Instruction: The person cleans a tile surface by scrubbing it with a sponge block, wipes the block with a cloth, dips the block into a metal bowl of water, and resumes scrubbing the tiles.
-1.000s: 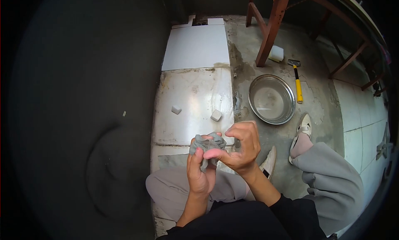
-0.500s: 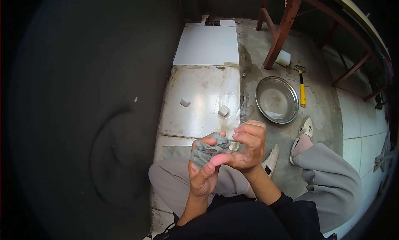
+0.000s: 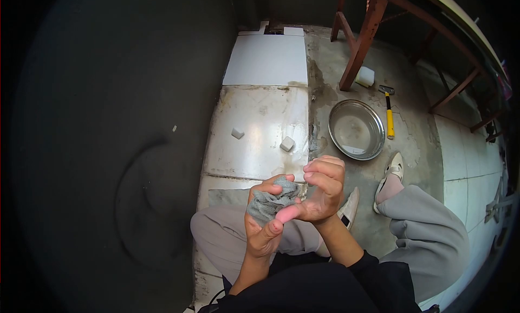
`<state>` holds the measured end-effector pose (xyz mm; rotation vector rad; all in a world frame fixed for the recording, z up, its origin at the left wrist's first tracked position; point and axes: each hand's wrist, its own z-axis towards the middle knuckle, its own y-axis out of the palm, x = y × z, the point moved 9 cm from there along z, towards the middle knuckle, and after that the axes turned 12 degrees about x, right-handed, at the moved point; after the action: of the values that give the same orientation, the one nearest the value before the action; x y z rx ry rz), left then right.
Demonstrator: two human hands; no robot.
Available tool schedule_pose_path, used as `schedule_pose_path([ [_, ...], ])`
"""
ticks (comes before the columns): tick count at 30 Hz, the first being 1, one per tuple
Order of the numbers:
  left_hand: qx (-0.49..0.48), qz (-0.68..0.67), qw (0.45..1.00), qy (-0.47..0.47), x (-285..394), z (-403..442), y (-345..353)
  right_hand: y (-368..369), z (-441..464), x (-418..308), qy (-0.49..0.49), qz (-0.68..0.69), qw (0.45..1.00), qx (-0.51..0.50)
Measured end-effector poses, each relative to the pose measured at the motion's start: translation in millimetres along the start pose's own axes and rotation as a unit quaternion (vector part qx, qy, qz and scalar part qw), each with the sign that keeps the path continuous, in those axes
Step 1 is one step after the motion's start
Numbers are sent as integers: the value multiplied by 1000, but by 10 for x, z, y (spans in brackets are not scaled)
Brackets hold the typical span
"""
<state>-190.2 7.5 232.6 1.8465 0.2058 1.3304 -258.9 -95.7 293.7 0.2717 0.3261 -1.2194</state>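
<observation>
A crumpled grey cloth [image 3: 265,206] lies in the palm of my left hand [image 3: 260,234], whose fingers are wrapped round it. My right hand [image 3: 324,194] is beside it, its thumb extended against the cloth near the left thumb. The other right fingers are loosely curled, apart from the thumb, with nothing seen between them. Beyond the hands, two small whitish blocks, a left one [image 3: 237,133] and a right one [image 3: 287,144], rest on a dirty white floor tile [image 3: 257,110].
Right of the tiles stands a metal basin [image 3: 355,130] holding some water. A scraper with a yellow handle [image 3: 390,123] lies beyond it. A white block [image 3: 365,76] sits by the leg of a wooden table [image 3: 364,47]. A dark wall [image 3: 135,85] runs along the left.
The cloth is bunched a little differently in my left hand, and the right thumb has shifted slightly over it. The whole view has moved a little.
</observation>
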Motion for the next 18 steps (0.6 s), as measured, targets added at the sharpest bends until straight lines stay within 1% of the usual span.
schedule_pose_path([
  [10, 5, 4, 1000, -2, -18, 14, -10, 7, -35, 14, 3, -8, 1000, -13],
  [13, 4, 16, 1000, 6, -25, 34, -24, 19, -39, 28, 18, 0, 1000, -5],
  [15, 4, 28, 1000, 10, -56, 83, -64, 86, -131, 111, 45, -9, 999, -28],
  [16, 25, 41, 999, -10, -135, 145, -154, 118, -171, 147, 59, -15, 997, -40],
  [18, 64, 68, 994, -51, -341, 336, -398, 267, -245, 302, 139, -13, 985, -103],
])
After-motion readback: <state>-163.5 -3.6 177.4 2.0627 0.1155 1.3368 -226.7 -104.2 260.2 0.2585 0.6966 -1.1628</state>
